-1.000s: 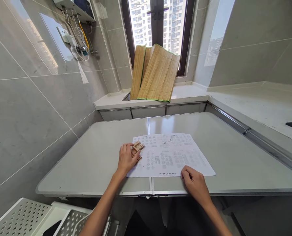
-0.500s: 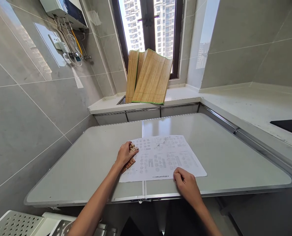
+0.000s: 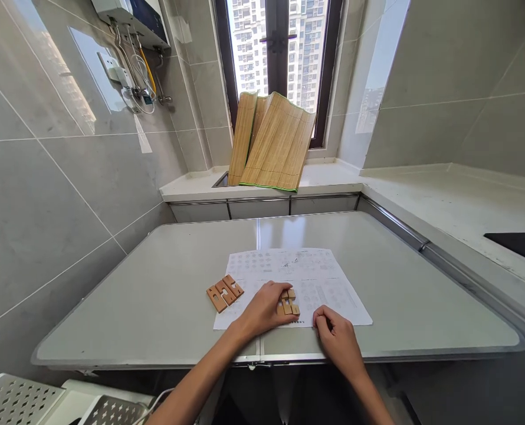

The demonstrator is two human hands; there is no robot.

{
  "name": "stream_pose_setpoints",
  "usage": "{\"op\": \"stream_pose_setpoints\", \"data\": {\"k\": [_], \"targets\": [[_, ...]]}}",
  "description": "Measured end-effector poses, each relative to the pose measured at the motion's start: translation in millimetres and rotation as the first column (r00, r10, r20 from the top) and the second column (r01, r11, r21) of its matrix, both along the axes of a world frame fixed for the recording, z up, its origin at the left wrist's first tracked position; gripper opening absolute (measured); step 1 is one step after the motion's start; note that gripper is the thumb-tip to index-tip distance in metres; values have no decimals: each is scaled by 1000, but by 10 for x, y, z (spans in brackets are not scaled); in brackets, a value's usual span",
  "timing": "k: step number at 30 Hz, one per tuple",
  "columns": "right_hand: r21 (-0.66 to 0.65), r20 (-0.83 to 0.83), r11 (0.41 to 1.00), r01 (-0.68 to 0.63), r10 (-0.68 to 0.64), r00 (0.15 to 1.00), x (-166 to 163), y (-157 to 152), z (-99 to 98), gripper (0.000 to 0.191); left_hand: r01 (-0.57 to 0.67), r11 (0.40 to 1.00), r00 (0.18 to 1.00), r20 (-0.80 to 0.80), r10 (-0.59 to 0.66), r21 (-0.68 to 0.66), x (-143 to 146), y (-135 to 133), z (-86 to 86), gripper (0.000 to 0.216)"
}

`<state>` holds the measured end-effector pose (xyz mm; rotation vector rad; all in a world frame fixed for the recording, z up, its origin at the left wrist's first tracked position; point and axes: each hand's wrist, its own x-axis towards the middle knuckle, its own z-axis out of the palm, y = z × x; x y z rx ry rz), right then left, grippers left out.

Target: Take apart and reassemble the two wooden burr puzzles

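Work surface is a grey folding counter (image 3: 165,307) with a printed diagram sheet (image 3: 315,277) lying flat across its centre seam. The sheet shows rows of small figures; the print is too fine to read.

Left hand (image 3: 262,310): resting on the near part of the sheet, fingers curled partway over a small cluster of wooden puzzle pieces (image 3: 289,304). The fingertips touch the cluster's left side; whether the pieces are gripped or only steadied cannot be told. The cluster sits on the paper, not lifted.

Right hand (image 3: 335,336): loosely curled, knuckles up, at the near edge of the sheet just right of the cluster. It has nothing visible in it and appears to rest on the paper edge.

A second group, three flat notched wooden pieces (image 3: 225,291), lies side by side at the sheet's left margin, apart from both hands and untouched.

Judgement on progress: early stage. The pieces are split into two loose groups, and the flat group shows no interlocking. The cluster under the left hand may have a few pieces placed together, but no finished form is visible. Most of the assembly appears to remain.

Surroundings: a bamboo mat (image 3: 274,144) leans against the window on the ledge behind.
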<state>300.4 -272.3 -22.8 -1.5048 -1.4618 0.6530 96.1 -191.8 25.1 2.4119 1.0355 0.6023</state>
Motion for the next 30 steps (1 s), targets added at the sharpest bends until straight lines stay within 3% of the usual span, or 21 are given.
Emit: {"op": "stream_pose_setpoints", "data": {"k": [5,8,11,15,21,30], "targets": [[11,17,1000,-28,28,999,10,15,10,26,23,999,999,29,-22,-38,15,-18,-112,73],[19,35,999,-41,40,999,7,17,25,26,25,1000,998,57,-26,12,-14,-40,-137,83],[44,57,996,-78,75,996,-15,24,23,29,-58,993,998,42,54,106,-58,-74,-140,86],[66,198,990,-125,110,974,-56,46,-14,36,-163,979,987,10,163,120,-148,-136,-117,69],[71,270,991,-109,86,959,-89,59,-39,34,-168,969,964,177,200,-182,-273,-350,-30,71],[50,40,999,-13,11,999,-51,-8,-3,44,-156,895,868,374,326,-419,-284,-543,-99,75]]}}
